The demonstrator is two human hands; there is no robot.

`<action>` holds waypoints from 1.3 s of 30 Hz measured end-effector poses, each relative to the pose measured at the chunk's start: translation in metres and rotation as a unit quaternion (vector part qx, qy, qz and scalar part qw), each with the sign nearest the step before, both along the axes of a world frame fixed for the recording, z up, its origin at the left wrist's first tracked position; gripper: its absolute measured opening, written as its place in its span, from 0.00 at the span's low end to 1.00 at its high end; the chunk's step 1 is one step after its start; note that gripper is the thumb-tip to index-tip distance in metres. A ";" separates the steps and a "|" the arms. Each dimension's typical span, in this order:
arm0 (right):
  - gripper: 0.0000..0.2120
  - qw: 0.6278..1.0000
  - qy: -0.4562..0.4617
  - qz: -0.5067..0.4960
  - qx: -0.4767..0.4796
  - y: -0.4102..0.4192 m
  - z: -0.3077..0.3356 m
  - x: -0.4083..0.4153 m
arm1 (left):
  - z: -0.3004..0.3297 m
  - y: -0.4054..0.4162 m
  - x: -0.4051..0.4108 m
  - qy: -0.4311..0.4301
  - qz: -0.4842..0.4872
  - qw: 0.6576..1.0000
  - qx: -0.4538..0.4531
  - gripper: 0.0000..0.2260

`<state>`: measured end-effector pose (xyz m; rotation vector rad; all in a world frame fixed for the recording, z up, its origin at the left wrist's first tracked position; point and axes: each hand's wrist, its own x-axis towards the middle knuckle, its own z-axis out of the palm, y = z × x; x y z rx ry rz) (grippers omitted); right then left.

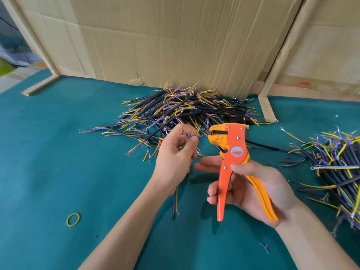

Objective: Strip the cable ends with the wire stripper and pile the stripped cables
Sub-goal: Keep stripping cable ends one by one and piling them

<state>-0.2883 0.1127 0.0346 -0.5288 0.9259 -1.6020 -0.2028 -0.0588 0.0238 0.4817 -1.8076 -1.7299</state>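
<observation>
Left hand (175,152) fingers pinch a cable (197,132); right hand (251,184) grips the wire stripper (231,152).

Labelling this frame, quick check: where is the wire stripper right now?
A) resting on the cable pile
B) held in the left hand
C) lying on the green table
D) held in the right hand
D: the right hand grips the orange wire stripper by its handles above the table, while the left hand pinches a thin wire end beside the tool's head.
</observation>
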 end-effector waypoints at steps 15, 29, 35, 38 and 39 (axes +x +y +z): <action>0.30 0.998 0.021 0.021 0.057 0.002 0.007 0.000 | 0.003 -0.023 0.009 -0.038 -0.067 0.970 -0.231 0.06; 0.28 0.998 0.024 0.038 0.053 0.002 0.006 0.000 | 0.009 -0.026 0.011 -0.049 -0.065 0.963 -0.256 0.08; 0.26 0.997 0.036 0.031 0.059 0.001 0.005 0.001 | 0.011 -0.024 0.011 -0.063 -0.068 0.963 -0.251 0.08; 0.24 0.997 0.044 0.029 0.063 0.001 0.005 0.001 | 0.011 -0.023 0.011 -0.060 -0.069 0.967 -0.238 0.06; 0.23 0.997 0.045 0.028 0.064 0.001 0.005 0.002 | 0.011 -0.022 0.011 -0.058 -0.068 0.968 -0.234 0.07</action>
